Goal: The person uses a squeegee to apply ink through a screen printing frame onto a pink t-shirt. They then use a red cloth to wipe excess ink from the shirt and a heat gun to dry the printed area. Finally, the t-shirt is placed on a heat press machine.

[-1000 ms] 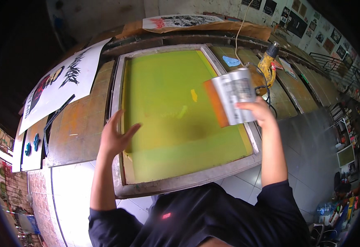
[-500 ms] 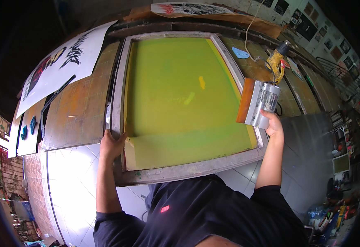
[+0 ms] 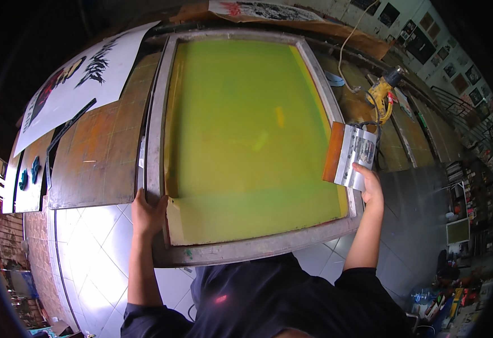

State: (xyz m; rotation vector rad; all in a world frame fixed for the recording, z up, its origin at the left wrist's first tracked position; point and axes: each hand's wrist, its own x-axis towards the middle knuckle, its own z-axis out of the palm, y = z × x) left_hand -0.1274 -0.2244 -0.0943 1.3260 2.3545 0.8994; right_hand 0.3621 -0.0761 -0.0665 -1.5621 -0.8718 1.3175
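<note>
A large screen-printing frame (image 3: 258, 248) with yellow-green mesh (image 3: 229, 124) stretches out in front of me, its near edge close to my body. My left hand (image 3: 149, 213) is closed around the frame's left side rail, near the lower corner, thumb on top. In my right hand (image 3: 371, 185) is a squeegee (image 3: 352, 156) with a metal holder and an amber blade. It sits over the frame's right rail, blade toward the mesh. The fingers under the squeegee are hidden, and I cannot tell whether that hand also touches the frame.
To the right lie a yellow heat gun (image 3: 380, 96) with its cord and a blue cloth (image 3: 334, 79). On the left are a brown board (image 3: 100, 152), a printed poster (image 3: 72, 84), a dark bar (image 3: 69, 128) and small teal crumpled items (image 3: 34, 170). Tiled floor (image 3: 97, 242) lies below.
The frame's near edge and both hands appear slightly lower in the picture, while the view itself has shifted a little. Both hands keep their holds.
</note>
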